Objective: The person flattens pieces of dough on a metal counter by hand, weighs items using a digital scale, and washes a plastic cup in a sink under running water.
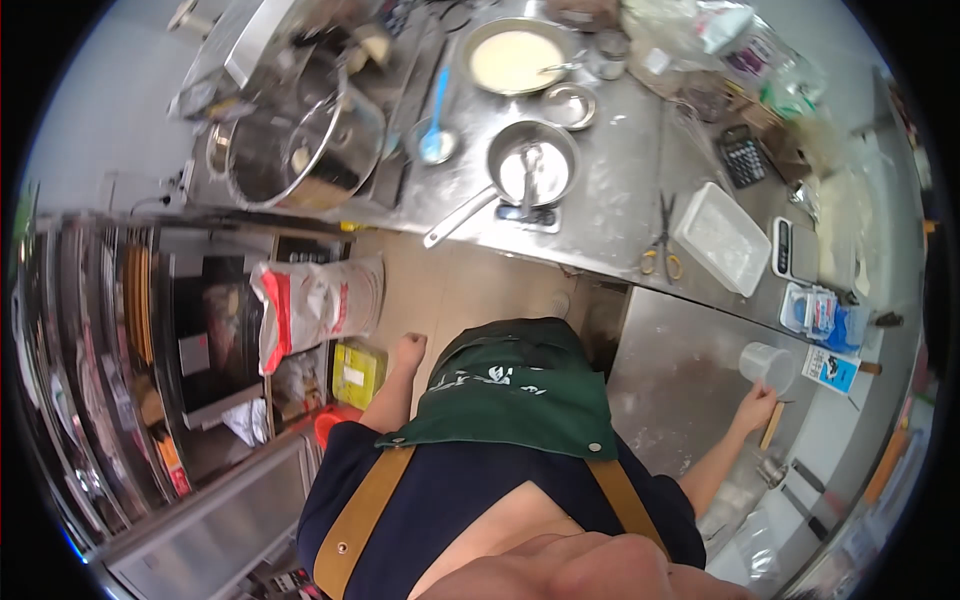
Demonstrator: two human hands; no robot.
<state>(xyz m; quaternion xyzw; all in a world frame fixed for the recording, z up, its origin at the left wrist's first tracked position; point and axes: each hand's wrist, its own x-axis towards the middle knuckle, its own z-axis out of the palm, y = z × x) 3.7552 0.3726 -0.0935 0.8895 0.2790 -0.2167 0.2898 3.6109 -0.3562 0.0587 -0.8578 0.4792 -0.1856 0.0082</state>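
A translucent plastic measuring cup [768, 365] is held at the right of the frame, above a dusty steel counter [680, 375], and is tilted so that its open mouth faces the left of the picture. It is gripped from below by the right hand [755, 408], whose fingers are curled closed around the cup's lower wall; the bare forearm is stretched out from the lower middle toward the right. The left hand [408, 348] is seen at the centre left, hung down beside a green apron [515, 395] with tan leather straps; its fingers are loosely bent and nothing is held in them. Just beside the right hand a wooden handle [772, 425] is laid on the counter. Further up, a clear rectangular plastic tub [722, 238], floury inside, is set on the long steel worktop [610, 190], with yellow-handled scissors [662, 245] just to its left. Toward the upper middle a steel saucepan [530, 165] with white contents is placed on a flat scale, and above it a round pan of pale batter [515, 58] is seen. A large lidded steel pot [295, 145] is found at the upper left, and a red and white sack [315, 305] is propped on the floor below it.
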